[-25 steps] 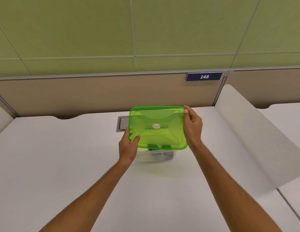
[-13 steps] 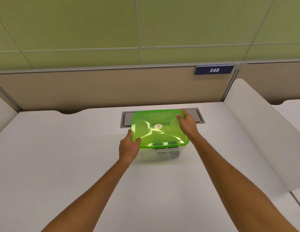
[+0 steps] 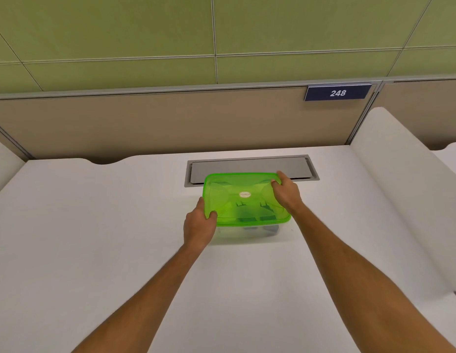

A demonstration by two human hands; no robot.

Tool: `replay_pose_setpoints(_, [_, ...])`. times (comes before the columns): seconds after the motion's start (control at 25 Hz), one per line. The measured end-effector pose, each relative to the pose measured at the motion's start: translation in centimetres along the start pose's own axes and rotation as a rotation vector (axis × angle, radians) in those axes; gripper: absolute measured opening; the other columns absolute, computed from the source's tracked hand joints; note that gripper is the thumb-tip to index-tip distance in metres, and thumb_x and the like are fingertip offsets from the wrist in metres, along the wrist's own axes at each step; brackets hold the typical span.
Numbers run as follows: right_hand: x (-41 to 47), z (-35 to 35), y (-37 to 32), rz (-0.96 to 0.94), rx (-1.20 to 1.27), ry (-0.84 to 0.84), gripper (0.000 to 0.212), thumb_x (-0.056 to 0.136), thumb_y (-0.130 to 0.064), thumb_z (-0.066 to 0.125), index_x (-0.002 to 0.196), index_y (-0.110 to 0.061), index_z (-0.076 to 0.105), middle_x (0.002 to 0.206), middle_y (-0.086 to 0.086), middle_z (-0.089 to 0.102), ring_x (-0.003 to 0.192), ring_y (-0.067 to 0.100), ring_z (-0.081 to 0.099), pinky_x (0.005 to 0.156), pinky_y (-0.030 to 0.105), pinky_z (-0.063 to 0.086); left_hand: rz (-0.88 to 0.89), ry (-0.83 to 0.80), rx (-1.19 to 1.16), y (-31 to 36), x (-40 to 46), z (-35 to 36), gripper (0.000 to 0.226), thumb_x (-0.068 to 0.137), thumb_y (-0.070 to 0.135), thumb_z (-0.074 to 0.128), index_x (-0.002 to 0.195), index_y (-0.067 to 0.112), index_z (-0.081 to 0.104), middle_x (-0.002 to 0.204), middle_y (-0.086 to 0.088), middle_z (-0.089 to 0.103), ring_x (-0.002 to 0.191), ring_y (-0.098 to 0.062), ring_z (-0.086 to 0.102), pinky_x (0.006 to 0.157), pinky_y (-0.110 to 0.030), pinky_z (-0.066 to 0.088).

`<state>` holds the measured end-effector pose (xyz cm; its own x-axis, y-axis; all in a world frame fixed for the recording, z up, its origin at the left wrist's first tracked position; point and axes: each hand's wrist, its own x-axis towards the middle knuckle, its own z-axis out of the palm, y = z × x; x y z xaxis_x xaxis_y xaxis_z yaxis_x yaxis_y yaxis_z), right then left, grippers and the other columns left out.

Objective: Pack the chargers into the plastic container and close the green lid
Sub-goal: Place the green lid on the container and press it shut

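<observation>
Sitting just right of the frame's centre, the translucent green rectangular plastic lid (image 3: pixel 243 198) covers the clear plastic container (image 3: pixel 247 230), whose pale wall shows only along the lower edge beneath it. The lid's long axis runs left to right across the picture, tipped a little so the right end falls lower. Dark shapes, which I take for the chargers (image 3: pixel 255 217), show through the green near the lower rim; I cannot count them.

The left hand (image 3: pixel 200 225) grips the lid's lower-left corner, thumb on top and fingers curled under the rim. The right hand (image 3: pixel 285 191) holds the opposite, upper-right corner, fingers (image 3: pixel 279 175) wrapped over the far edge. So the grip lies on the lid's diagonal, and the two free corners, upper left and lower right, have no hand on them.

Whether the rim has seated all round I cannot tell; the lid looks laid on, not visibly snapped. To my eye the pressing-down will have to travel from the held corners toward the free ones, and the left hand is nearer to the lower edge.

All this rests on a white desk top (image 3: pixel 94 225), just below a grey metal cable hatch (image 3: pixel 247 166); a beige partition with a dark blue sign reading 248 (image 3: pixel 337 93) stands in the upper right.
</observation>
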<state>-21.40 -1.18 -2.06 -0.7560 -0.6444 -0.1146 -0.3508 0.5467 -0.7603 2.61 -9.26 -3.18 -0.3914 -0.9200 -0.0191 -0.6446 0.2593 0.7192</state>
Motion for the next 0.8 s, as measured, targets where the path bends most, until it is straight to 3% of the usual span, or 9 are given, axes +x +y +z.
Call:
replay_pose_setpoints(0.2, [0.3, 0.4, 0.1, -0.027, -0.057, 0.015, 0.049, 0.098, -0.023, 0.044, 0.145, -0.011, 0.037, 0.146, 0.014, 0.045, 0.132, 0.033, 0.043, 0.107, 0.039, 0.034, -0.036, 0.011, -0.056, -0.6, -0.6, 0.8, 0.041, 0.088, 0.024, 0.052, 0.128, 0.019, 0.047, 0.059, 0.001, 0.047, 0.064, -0.031, 0.050, 0.059, -0.034, 0.039])
replay_pose_setpoints(0.4, [0.3, 1.0, 0.2, -0.007, -0.179, 0.030, 0.050, 0.099, -0.030, 0.036, 0.147, -0.017, 0.030, 0.140, 0.017, 0.049, 0.123, 0.039, 0.049, 0.098, 0.046, 0.041, -0.002, 0.033, -0.182, -0.5, 0.4, 0.6, 0.026, 0.087, 0.021, 0.055, 0.113, 0.022, 0.056, 0.076, -0.001, 0.061, 0.072, -0.029, 0.058, 0.063, -0.030, 0.041])
replay_pose_setpoints(0.64, [-0.3, 1.8, 0.4, -0.024, -0.321, 0.121, 0.048, 0.100, -0.036, 0.028, 0.145, -0.020, 0.028, 0.132, 0.019, 0.051, 0.112, 0.041, 0.053, 0.084, 0.046, 0.046, -0.054, -0.020, -0.236, -0.1, 3.2, 1.0, 0.019, 0.091, 0.023, 0.051, 0.107, 0.018, 0.058, 0.088, -0.008, 0.064, 0.084, -0.032, 0.059, 0.068, -0.032, 0.042])
replay_pose_setpoints(0.8, [-0.3, 2.1, 0.4, -0.012, -0.395, 0.146, 0.049, 0.100, -0.038, 0.027, 0.146, -0.022, 0.027, 0.132, 0.018, 0.050, 0.112, 0.040, 0.051, 0.080, 0.046, 0.046, -0.118, -0.036, -0.243, 1.2, 5.9, 1.3, 0.029, 0.094, 0.028, 0.046, 0.119, 0.016, 0.058, 0.112, -0.016, 0.064, 0.102, -0.034, 0.056, 0.077, -0.031, 0.038])
